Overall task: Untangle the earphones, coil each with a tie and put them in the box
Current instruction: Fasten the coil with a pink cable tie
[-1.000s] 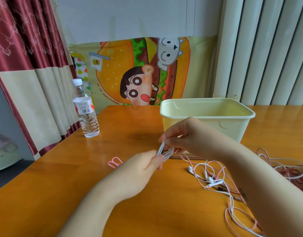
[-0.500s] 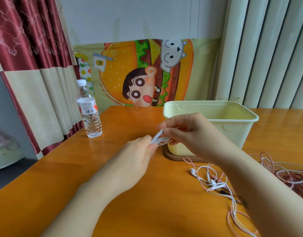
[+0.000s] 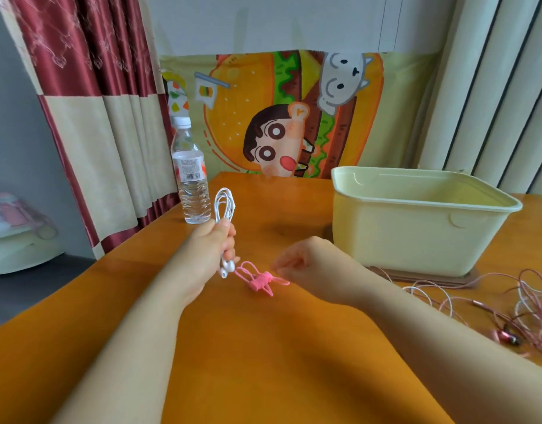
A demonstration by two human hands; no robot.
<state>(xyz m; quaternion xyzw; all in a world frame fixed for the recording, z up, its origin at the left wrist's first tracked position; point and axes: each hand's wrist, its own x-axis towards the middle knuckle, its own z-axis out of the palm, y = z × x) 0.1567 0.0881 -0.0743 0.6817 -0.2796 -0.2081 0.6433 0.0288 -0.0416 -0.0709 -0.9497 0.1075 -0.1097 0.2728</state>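
1. Orange wood table (image 3: 263, 347) carries it all. Above it a coil of white earphones (image 3: 223, 203) stands upright, gripped round its middle by the left hand (image 3: 213, 244), with the earbuds hanging below the fist.
2. Pink ties (image 3: 260, 281) lie on the table just right of the earbuds.
3. Right hand (image 3: 303, 261) is at the ties' right end, fingers curled toward the thumb; I cannot tell whether it pinches one.
4. Pale yellow box (image 3: 416, 240) sits open at far right, with tangled earphones (image 3: 508, 301) near it.
5. Water bottle (image 3: 191, 179) stands far left.
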